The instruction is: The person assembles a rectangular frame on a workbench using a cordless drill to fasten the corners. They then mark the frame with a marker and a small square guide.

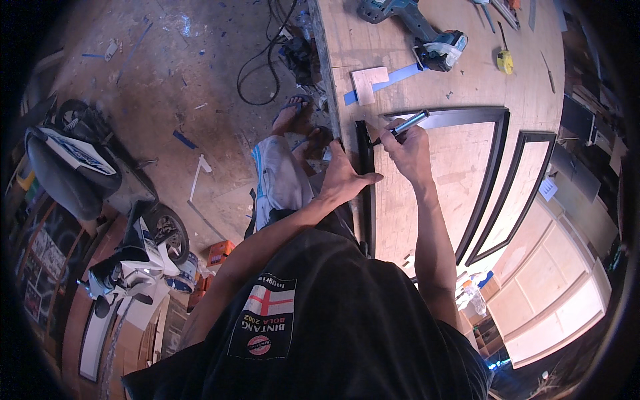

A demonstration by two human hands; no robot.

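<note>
My left hand (343,177) lies over a black frame bar (367,217) along the workbench's left edge. Its thumb reaches across the top of the bar, and the other fingers go down the outer side. A slim tool with a shiny silver-blue handle (412,123) is in my closed right hand (408,148), tilted, its lower end toward the upper part of the bar. Fingers hide that end, so its exact kind cannot be told. The black frame's top rail (460,112) and right side lie flat on the bench; a gap shows between the rail and the left bar.
Beyond the frame lie a cordless drill (427,33), a pinkish card piece (369,85) on a blue strip (403,73) and a yellow-handled tool (505,62). A narrower black frame (510,200) sits at right. Left, on the floor, are a motorbike (143,247) and black cable (241,83).
</note>
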